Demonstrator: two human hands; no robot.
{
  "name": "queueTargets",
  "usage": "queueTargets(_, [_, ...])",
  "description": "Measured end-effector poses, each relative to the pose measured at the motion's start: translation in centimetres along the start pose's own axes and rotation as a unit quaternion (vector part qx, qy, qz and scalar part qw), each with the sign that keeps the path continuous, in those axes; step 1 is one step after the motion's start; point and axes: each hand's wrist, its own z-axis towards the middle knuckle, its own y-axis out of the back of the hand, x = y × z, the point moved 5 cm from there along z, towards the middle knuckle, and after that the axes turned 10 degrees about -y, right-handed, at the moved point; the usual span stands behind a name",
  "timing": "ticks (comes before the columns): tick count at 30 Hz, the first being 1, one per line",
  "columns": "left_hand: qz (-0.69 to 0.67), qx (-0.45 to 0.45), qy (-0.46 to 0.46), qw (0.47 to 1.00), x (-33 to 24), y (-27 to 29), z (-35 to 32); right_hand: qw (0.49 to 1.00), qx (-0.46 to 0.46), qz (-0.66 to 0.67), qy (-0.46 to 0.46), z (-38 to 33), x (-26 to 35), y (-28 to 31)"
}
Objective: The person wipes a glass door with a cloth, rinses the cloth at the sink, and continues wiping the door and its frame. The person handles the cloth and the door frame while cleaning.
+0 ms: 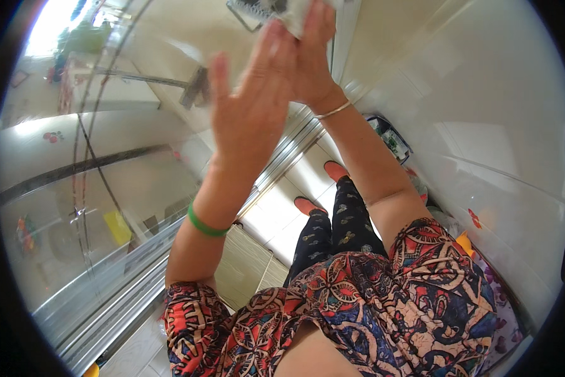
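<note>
White cloth (297,20) at top edge, long axis cut off. Lies between left hand (252,113), fingers extended, and right hand (314,70), fingers bunched; neither clearly nearer. Cannot tell which grips.

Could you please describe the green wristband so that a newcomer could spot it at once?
Start from the silvery metal rails running diagonally from the lower left. In front of them, the left arm rises from a patterned sleeve; the green wristband circles it, below the left hand. Its bright green sets it apart from the thin, pale bangle on the right wrist.
</note>
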Motion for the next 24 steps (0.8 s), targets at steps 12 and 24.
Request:
queueTargets(12, [-0.099,0.119,-0.172,0.973,-8.6,-10.9,-6.7,0.907,0.209,-0.156,-0.332,-26.8,1.5,-9.0])
queueTargets(24, [-0.171,0.272,-0.169,0.932,-1.0,-5.6,-16.8,0.876,0.271,0.007,-0.398,-23.0,16.9,-10.9])
